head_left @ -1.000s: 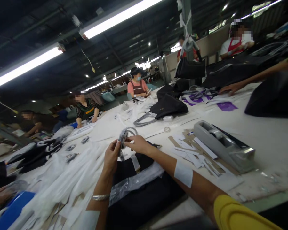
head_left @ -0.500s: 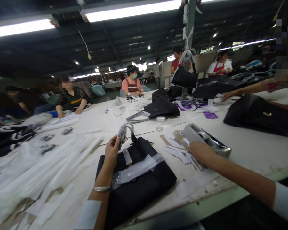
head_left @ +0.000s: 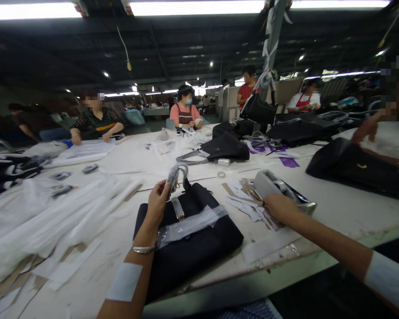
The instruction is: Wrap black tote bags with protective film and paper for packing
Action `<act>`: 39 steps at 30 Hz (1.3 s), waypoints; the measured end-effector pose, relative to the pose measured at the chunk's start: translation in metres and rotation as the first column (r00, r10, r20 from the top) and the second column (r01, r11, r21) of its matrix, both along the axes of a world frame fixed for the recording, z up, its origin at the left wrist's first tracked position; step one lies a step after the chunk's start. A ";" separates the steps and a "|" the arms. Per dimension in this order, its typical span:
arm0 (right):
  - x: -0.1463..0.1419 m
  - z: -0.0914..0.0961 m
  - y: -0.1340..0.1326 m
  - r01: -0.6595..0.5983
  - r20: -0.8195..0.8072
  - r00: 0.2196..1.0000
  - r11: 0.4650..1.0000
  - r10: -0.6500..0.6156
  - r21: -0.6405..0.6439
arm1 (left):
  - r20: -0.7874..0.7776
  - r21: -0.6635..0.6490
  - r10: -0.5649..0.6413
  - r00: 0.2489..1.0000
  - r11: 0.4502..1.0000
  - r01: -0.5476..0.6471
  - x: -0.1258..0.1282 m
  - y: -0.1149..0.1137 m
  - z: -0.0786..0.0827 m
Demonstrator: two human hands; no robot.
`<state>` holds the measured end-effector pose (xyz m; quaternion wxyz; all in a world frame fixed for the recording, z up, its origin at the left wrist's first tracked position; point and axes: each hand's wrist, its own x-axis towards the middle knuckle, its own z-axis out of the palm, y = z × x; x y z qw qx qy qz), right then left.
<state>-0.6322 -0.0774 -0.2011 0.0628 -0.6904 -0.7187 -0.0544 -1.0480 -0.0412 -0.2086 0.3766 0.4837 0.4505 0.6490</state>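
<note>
A black handbag (head_left: 193, 261) lies flat on the table before me, a translucent wrap band (head_left: 193, 226) across its front and a strip over its gold clasp (head_left: 180, 216). My left hand (head_left: 158, 201) is closed around the bag's handle (head_left: 177, 176), which is wrapped in grey plastic and held upright. To the right, my right hand (head_left: 281, 209) reaches over a loose pile of white and brown paper strips (head_left: 242, 199). Its fingers are pinched at the end of a paper strip. Right behind that hand stands a grey tape dispenser (head_left: 264, 180).
White wrapping sheets (head_left: 63, 221) cover the left side of the table. Further back lie another black bag (head_left: 226, 148), a tape roll (head_left: 221, 174) and purple scraps (head_left: 289, 162). A large black bag (head_left: 349, 170) is at right, beside a co-worker's hand (head_left: 367, 130). Other people work across the table.
My right fingers have closed at the paper strips; my left hand stays on the handle. The co-worker at right has drawn a hand back behind the large bag. The view has levelled slightly.
</note>
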 end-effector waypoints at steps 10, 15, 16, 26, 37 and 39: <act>-0.003 0.012 -0.012 -0.032 0.129 0.991 0.999 0.031 0.001 | 0.038 0.007 -0.012 0.999 1.000 0.011 0.002 -0.003 0.004; 0.005 0.016 -0.006 -0.008 0.042 0.999 0.999 0.009 -0.042 | 0.038 0.029 -0.019 0.999 0.999 0.018 0.001 -0.004 0.004; 0.005 0.021 -0.004 -0.010 0.023 1.000 0.999 0.011 -0.034 | 0.040 0.033 -0.025 0.999 0.999 0.023 0.001 -0.003 0.004; -0.116 0.045 0.022 -0.427 -0.767 0.561 0.902 0.311 0.053 | 0.037 0.025 -0.070 0.997 0.997 0.069 0.001 -0.007 0.010; -0.238 0.023 0.071 -0.489 -0.935 0.244 0.865 0.259 0.112 | 0.057 0.077 -0.124 0.991 0.990 0.120 -0.006 -0.009 0.003; -0.249 0.022 0.076 -0.501 -0.942 0.203 0.855 0.267 0.135 | 0.066 0.082 -0.162 0.985 0.984 0.157 -0.007 -0.008 0.003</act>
